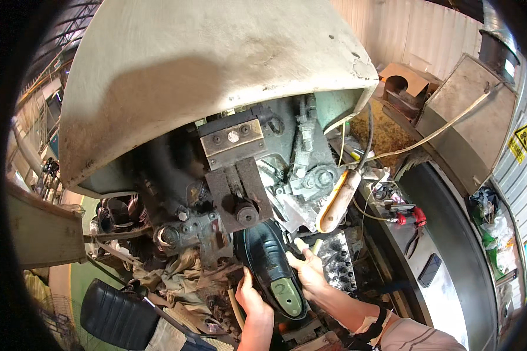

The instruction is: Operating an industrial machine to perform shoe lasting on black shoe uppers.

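Note:
A black leather shoe [263,251] sits on a green shoe last [286,297] in front of the machine, its toe end up under the machine's round metal roller [247,215]. From the near left, my left hand [253,299] grips the shoe's side. My right hand [308,271] holds the opposite side, thumb and fingers against the upper; pale wraps cover some fingertips. Whether the shoe's toe touches the metal parts is hidden. Just right of the roller, above my right hand, hangs a worn lamp-like tube with a pale casing [338,202].
A large cream machine hood [216,64] arches overhead. On the right, a metal ledge carries a phone [430,269] and a red-handled tool [410,217] beside a dark conveyor belt [451,216]. A black padded seat [117,313] and crumpled cloths [178,272] lie at the lower left.

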{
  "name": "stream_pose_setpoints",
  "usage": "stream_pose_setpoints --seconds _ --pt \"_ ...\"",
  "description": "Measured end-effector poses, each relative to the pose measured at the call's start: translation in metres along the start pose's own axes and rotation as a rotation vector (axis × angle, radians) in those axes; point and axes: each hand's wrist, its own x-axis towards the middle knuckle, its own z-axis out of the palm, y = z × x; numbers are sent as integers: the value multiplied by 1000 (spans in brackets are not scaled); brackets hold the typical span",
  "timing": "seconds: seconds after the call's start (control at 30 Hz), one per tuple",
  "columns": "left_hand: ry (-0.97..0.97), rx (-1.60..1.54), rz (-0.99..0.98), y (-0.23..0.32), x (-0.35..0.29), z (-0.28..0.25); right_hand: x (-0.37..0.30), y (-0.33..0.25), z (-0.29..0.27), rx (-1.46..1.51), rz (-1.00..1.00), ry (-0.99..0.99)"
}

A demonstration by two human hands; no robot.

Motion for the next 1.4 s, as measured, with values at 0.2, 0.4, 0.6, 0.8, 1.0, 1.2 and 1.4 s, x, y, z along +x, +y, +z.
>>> stream_pose_setpoints --seconds 0.2,0.4,0.6,0.8,1.0,1.2,1.4 --pt "58 50 95 -5 -4 6 8 8 -10 43 -48 -49" --pt "57 28 146 -20 15 -5 20 18 -20 26 -83 -35" --pt "61 77 249 -29 23 -9 25 21 -23 -5 -117 -37" --pt "15 -33 262 -36 34 -18 23 23 -16 22 -101 -35" --pt "61 22 223 -34 33 -6 25 20 -17 44 -78 -29" --pt "3 -27 114 -29 30 -12 21 14 -8 121 -63 27" --pt "-86 -31 72 -32 37 -18 17 12 -8 61 -71 -23"
